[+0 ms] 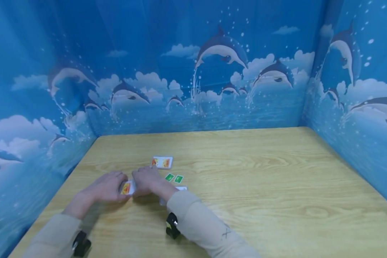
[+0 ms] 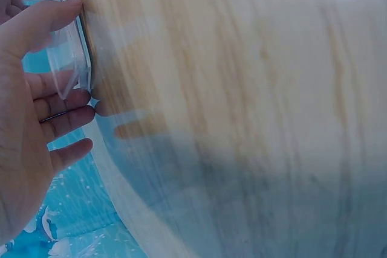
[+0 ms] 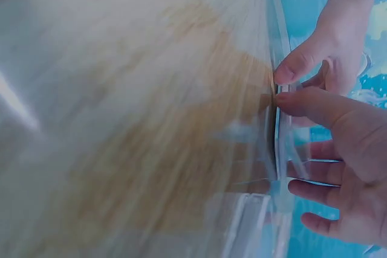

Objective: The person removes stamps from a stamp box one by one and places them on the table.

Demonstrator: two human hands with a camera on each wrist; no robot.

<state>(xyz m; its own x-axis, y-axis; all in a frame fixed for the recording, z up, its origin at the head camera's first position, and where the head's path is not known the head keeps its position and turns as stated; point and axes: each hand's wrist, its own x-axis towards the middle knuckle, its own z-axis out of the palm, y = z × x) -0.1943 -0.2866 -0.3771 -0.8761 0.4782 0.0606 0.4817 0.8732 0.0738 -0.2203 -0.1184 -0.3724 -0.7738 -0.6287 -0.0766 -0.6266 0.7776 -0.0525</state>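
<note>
On the left part of the table, both hands hold a small flat clear plastic case (image 1: 128, 187) with an orange-and-yellow picture. My left hand (image 1: 108, 186) grips its left side, and my right hand (image 1: 148, 181) has the right side. In the left wrist view, the thumb lies on the near edge of the transparent case (image 2: 83, 58) and the fingers reach under it. The right wrist view has both thumbs close together along the case's edge (image 3: 279, 137). What lies inside the case is partly hidden by the hands.
Just beyond the right hand lies a similar case (image 1: 162, 162) with two orange pictures. Two small green cards (image 1: 169, 177) sit beside the right wrist. Another case (image 1: 181, 188) is partly covered by the right forearm. Dolphin-print curtains (image 1: 196, 107) border the wooden table (image 1: 261, 172).
</note>
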